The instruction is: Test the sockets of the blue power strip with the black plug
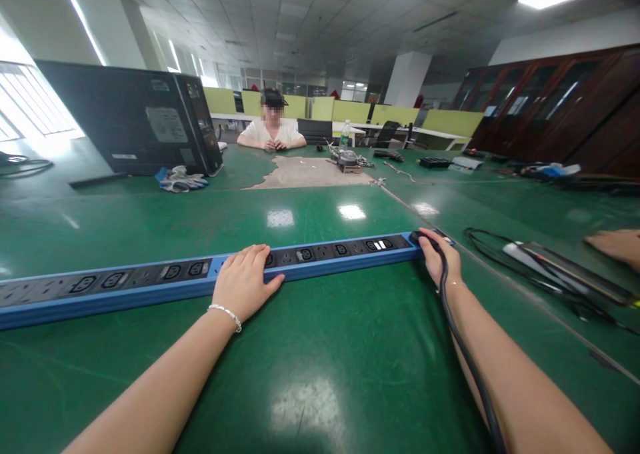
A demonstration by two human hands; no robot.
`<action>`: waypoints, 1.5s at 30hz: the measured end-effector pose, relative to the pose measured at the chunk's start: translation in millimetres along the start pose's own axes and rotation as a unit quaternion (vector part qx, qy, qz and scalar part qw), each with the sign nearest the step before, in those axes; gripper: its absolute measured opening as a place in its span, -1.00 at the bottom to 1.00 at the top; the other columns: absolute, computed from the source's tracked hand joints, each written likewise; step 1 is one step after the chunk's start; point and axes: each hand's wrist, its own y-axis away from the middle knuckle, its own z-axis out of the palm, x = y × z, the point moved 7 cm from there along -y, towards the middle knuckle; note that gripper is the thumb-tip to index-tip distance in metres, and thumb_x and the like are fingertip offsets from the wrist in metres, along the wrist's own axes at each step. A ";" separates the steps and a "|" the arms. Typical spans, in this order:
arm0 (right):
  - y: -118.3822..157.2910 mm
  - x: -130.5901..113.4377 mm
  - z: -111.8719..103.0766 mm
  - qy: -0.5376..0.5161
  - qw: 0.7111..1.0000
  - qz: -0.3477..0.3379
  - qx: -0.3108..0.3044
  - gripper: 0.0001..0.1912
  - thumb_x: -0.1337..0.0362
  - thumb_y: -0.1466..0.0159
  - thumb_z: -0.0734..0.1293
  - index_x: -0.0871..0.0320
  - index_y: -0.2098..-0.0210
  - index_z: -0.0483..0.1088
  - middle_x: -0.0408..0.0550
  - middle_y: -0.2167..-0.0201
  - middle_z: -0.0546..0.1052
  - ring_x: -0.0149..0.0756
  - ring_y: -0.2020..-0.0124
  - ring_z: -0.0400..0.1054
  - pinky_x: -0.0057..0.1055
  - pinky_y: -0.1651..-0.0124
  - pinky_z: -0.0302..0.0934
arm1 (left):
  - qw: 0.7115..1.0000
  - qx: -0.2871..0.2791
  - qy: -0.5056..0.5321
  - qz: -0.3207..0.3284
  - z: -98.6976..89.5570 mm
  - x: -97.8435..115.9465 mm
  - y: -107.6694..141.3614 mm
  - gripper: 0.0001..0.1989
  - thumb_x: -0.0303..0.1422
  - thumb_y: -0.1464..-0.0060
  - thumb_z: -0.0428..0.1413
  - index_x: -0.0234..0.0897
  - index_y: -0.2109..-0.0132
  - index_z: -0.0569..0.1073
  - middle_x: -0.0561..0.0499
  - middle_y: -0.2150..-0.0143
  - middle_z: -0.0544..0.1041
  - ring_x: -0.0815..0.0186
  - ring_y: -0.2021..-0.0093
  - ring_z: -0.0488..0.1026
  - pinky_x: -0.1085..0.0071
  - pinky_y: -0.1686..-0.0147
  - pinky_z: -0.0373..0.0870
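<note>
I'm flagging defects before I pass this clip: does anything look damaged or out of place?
Yes: the green tabletop has a pale, ragged-edged patch near the person opposite. It looks odd because the green surface seems torn or worn away there. The blue power strip shows no obvious damage.

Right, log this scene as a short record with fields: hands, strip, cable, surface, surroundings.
Left hand: laid over the blue power strip, fingers on top, thumb at the near edge
Right hand: at the strip's right end; exact grip partly hidden
Strip: lying on the table, sockets facing up
Black cable: runs from the right hand along the forearm
Surface: green table
Back left: computer tower, gloves beside it
Across the table: seated person
Right edge: another person's hand
</note>
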 end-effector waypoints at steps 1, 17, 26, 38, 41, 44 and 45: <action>-0.7 0.3 0.0 0.001 1.000 -0.003 -0.005 -0.55 -0.03 -0.14 0.22 0.11 0.13 0.48 -0.01 0.22 0.56 -0.15 0.16 0.40 -0.16 0.01 0.23 | 1.000 0.001 0.002 0.000 0.1 -0.1 0.1 -0.48 -0.12 -0.06 0.01 -0.37 -0.09 0.32 -0.25 -0.09 0.41 0.04 -0.12 0.31 0.11 -0.09 0.20; 6.9 -1.3 1.8 -0.014 0.999 0.027 0.041 -0.55 0.01 -0.14 0.23 0.13 0.11 0.47 0.01 0.15 0.54 -0.15 0.09 0.39 -0.17 -0.07 0.19 | 1.000 0.005 0.004 -0.002 1.0 -1.4 -0.4 -0.49 -0.12 -0.05 0.01 -0.31 -0.08 0.33 -0.23 -0.09 0.42 0.05 -0.11 0.32 0.10 -0.08 0.22; 2.6 -18.1 -16.8 -0.117 0.981 0.046 0.145 -0.52 0.00 -0.12 0.27 0.23 0.14 0.47 0.06 0.23 0.55 -0.15 0.19 0.43 -0.15 0.03 0.28 | 1.000 -0.002 -0.004 -0.003 -0.1 -0.4 -1.1 -0.50 -0.12 -0.05 0.02 -0.32 -0.07 0.32 -0.22 -0.08 0.42 0.06 -0.10 0.33 0.12 -0.09 0.21; 8.5 -37.6 5.6 -0.059 0.997 -0.008 0.041 -0.54 -0.02 -0.12 0.25 0.19 0.18 0.50 0.06 0.24 0.57 -0.14 0.16 0.42 -0.16 -0.03 0.24 | 1.000 0.002 -0.002 -0.005 0.6 -1.3 -0.3 -0.49 -0.12 -0.06 0.01 -0.33 -0.08 0.33 -0.22 -0.09 0.42 0.07 -0.11 0.32 0.14 -0.10 0.20; 9.0 -38.0 8.2 -0.048 0.998 -0.026 0.033 -0.55 0.00 -0.13 0.24 0.16 0.15 0.49 0.03 0.22 0.57 -0.17 0.15 0.42 -0.19 -0.05 0.23 | 1.000 0.002 -0.006 -0.004 0.7 -1.1 -0.5 -0.50 -0.11 -0.06 0.01 -0.31 -0.08 0.32 -0.21 -0.08 0.42 0.07 -0.11 0.32 0.14 -0.09 0.21; 9.9 -39.9 9.0 -0.045 0.998 -0.040 0.033 -0.56 0.01 -0.14 0.24 0.15 0.14 0.49 0.01 0.21 0.57 -0.18 0.16 0.43 -0.21 -0.04 0.23 | 1.000 -0.003 -0.009 -0.004 0.8 -0.6 -0.8 -0.49 -0.11 -0.06 0.01 -0.33 -0.08 0.32 -0.21 -0.08 0.42 0.07 -0.11 0.32 0.14 -0.09 0.20; 10.2 -40.6 8.9 -0.042 0.998 -0.041 0.035 -0.56 0.01 -0.14 0.24 0.16 0.14 0.49 0.01 0.22 0.57 -0.18 0.16 0.43 -0.21 -0.03 0.24 | 1.000 -0.004 -0.011 -0.004 0.9 -0.4 -0.8 -0.49 -0.11 -0.06 0.01 -0.34 -0.08 0.32 -0.21 -0.08 0.42 0.07 -0.11 0.32 0.14 -0.09 0.20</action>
